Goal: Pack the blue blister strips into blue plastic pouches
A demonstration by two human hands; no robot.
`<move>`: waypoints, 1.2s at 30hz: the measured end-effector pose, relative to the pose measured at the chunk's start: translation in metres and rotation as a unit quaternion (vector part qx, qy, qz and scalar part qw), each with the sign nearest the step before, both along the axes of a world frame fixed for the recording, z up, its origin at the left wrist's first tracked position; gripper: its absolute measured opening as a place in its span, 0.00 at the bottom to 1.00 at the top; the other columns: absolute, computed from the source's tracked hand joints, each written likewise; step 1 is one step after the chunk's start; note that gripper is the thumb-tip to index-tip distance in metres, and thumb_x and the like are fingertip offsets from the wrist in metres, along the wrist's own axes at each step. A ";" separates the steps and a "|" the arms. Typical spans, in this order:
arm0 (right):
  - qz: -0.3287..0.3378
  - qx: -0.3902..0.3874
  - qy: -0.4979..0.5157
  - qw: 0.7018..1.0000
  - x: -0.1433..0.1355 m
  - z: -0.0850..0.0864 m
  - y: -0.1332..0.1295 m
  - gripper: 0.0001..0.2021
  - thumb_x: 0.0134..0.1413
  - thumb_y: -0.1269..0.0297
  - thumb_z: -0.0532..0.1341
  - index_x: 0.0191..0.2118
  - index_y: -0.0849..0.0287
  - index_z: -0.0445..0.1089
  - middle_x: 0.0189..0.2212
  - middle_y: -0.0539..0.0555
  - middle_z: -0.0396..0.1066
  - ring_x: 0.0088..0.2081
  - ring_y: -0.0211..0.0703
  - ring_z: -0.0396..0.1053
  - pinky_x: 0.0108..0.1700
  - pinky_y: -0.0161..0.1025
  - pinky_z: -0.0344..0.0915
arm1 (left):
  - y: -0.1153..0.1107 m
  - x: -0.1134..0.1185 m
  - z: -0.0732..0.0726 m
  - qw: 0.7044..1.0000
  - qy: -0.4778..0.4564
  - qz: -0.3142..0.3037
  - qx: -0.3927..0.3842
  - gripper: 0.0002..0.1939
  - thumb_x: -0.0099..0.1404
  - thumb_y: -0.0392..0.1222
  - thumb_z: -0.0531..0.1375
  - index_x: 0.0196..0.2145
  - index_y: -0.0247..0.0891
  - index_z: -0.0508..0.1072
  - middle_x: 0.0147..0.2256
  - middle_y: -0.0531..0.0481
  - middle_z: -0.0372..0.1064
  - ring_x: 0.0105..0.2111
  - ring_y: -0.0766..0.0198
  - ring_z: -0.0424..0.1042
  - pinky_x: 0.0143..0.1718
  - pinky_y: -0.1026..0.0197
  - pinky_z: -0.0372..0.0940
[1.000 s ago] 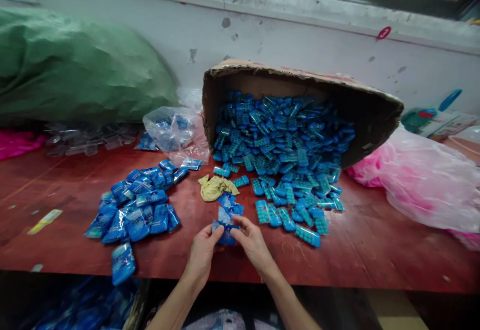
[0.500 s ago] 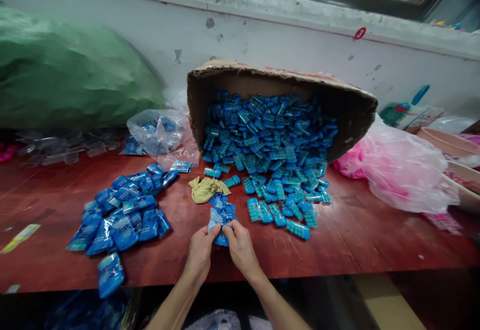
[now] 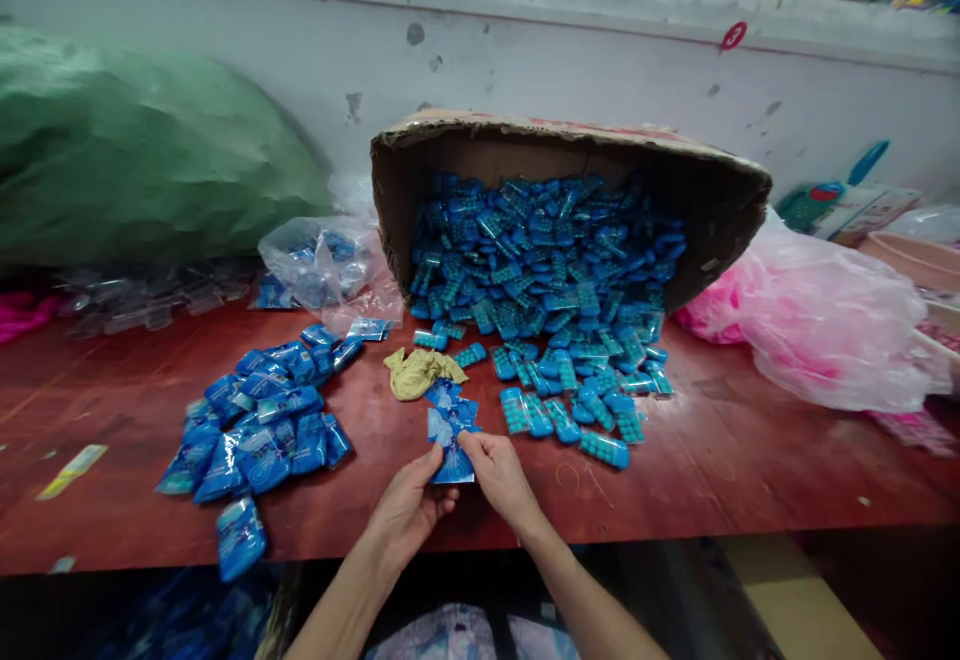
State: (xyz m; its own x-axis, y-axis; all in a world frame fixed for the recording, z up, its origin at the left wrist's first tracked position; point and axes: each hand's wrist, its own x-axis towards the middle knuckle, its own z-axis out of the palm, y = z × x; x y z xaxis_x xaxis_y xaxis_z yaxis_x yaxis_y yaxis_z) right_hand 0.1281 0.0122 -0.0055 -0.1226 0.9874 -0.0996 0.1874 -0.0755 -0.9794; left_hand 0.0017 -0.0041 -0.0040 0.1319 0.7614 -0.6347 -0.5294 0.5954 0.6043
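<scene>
Near the table's front edge, a flat blue printed packet (image 3: 454, 463) is between my two hands. My left hand (image 3: 411, 505) pinches its left side, thumb on top and fingers curled beneath. On its upper right edge lie the thumb and fingertips of my right hand (image 3: 501, 480), closed on it. Just beyond, more blue packets (image 3: 448, 395) lie flat, reaching up to a crumpled yellow cloth (image 3: 417, 374). To the left spreads a pile of plump, filled blue packets (image 3: 264, 454). Small blue cases with turquoise beads or pellets (image 3: 568, 425) lie to the right, in clear wrap.
A cardboard box (image 3: 570, 130) on its side spills many such blue cases onto the red table (image 3: 720, 470). A green sack (image 3: 150, 150) and a clear plastic bag (image 3: 319, 275) stand left; a pink-filled plastic bag (image 3: 832, 330) sits right.
My hands have moved slightly apart, and more of the packet shows between them. My left fingers now reach under its lower edge. The view has shifted a little.
</scene>
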 end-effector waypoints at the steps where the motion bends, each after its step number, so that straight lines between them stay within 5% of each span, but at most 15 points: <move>1: 0.004 -0.009 0.008 1.000 0.001 0.001 0.000 0.22 0.53 0.50 0.50 0.16 0.60 0.56 0.15 0.45 0.51 0.19 0.31 0.52 0.20 0.30 0.50 | -0.001 -0.002 0.001 1.000 -0.003 -0.002 0.008 0.11 0.48 0.44 0.64 0.27 0.33 0.69 0.19 0.53 0.69 0.15 0.70 0.65 0.16 0.69 0.59; 7: 0.038 -0.079 0.094 0.992 -0.006 0.001 -0.005 0.12 0.49 0.59 0.56 0.39 0.59 0.63 0.23 0.46 0.61 0.23 0.33 0.60 0.20 0.28 0.56 | -0.003 -0.009 -0.002 0.999 0.035 -0.003 0.005 0.13 0.49 0.46 0.63 0.28 0.34 0.69 0.19 0.53 0.68 0.14 0.71 0.64 0.13 0.70 0.55; 10: 0.028 -0.100 0.125 0.987 -0.011 0.002 -0.007 0.13 0.47 0.63 0.57 0.40 0.59 0.61 0.23 0.45 0.60 0.23 0.33 0.61 0.21 0.29 0.58 | -0.001 -0.009 -0.004 0.997 0.073 -0.003 0.035 0.14 0.48 0.48 0.63 0.26 0.33 0.68 0.16 0.54 0.66 0.12 0.72 0.62 0.12 0.71 0.54; 16: -0.013 0.003 0.031 0.999 -0.011 0.008 -0.009 0.15 0.47 0.66 0.57 0.44 0.57 0.63 0.32 0.50 0.67 0.32 0.38 0.66 0.36 0.35 0.62 | 0.004 -0.010 -0.003 0.997 0.066 -0.007 0.030 0.14 0.49 0.48 0.62 0.25 0.34 0.67 0.15 0.55 0.64 0.12 0.71 0.62 0.12 0.70 0.54; 21: -0.057 0.051 -0.040 0.996 -0.015 0.010 -0.011 0.13 0.50 0.70 0.53 0.44 0.57 0.62 0.27 0.48 0.68 0.28 0.38 0.65 0.32 0.33 0.61 | 0.002 -0.008 -0.003 0.999 0.035 -0.013 0.029 0.10 0.51 0.42 0.62 0.28 0.32 0.69 0.20 0.50 0.69 0.16 0.69 0.66 0.16 0.69 0.60; 25: -0.032 0.095 -0.107 0.989 -0.008 0.016 -0.010 0.11 0.54 0.66 0.52 0.44 0.57 0.63 0.24 0.47 0.66 0.25 0.37 0.64 0.28 0.32 0.60 | 0.000 -0.010 -0.003 0.999 0.042 0.005 -0.009 0.06 0.54 0.37 0.60 0.27 0.31 0.69 0.19 0.48 0.70 0.17 0.69 0.67 0.17 0.69 0.61; 28: -0.051 0.157 -0.275 0.947 0.013 0.022 0.001 0.12 0.55 0.62 0.54 0.45 0.56 0.63 0.34 0.53 0.68 0.36 0.42 0.66 0.38 0.35 0.60 | -0.002 -0.012 -0.001 0.998 0.042 0.029 -0.044 0.07 0.57 0.39 0.58 0.26 0.31 0.68 0.18 0.48 0.69 0.15 0.69 0.67 0.15 0.69 0.60; 32: -0.071 0.101 -0.542 0.831 0.037 0.021 0.022 0.11 0.52 0.63 0.58 0.41 0.58 0.65 0.36 0.59 0.65 0.38 0.49 0.64 0.35 0.38 0.58 | -0.005 -0.013 0.000 0.997 0.026 0.035 -0.067 0.08 0.58 0.40 0.57 0.25 0.32 0.67 0.17 0.49 0.68 0.14 0.70 0.65 0.14 0.70 0.59; 36: -0.022 0.111 -0.593 0.797 0.034 0.014 0.028 0.07 0.53 0.68 0.55 0.40 0.56 0.64 0.35 0.56 0.65 0.38 0.48 0.63 0.36 0.39 0.56 | -0.007 -0.011 0.003 0.995 0.006 0.047 -0.087 0.10 0.58 0.42 0.56 0.24 0.33 0.66 0.16 0.50 0.67 0.14 0.70 0.65 0.14 0.70 0.59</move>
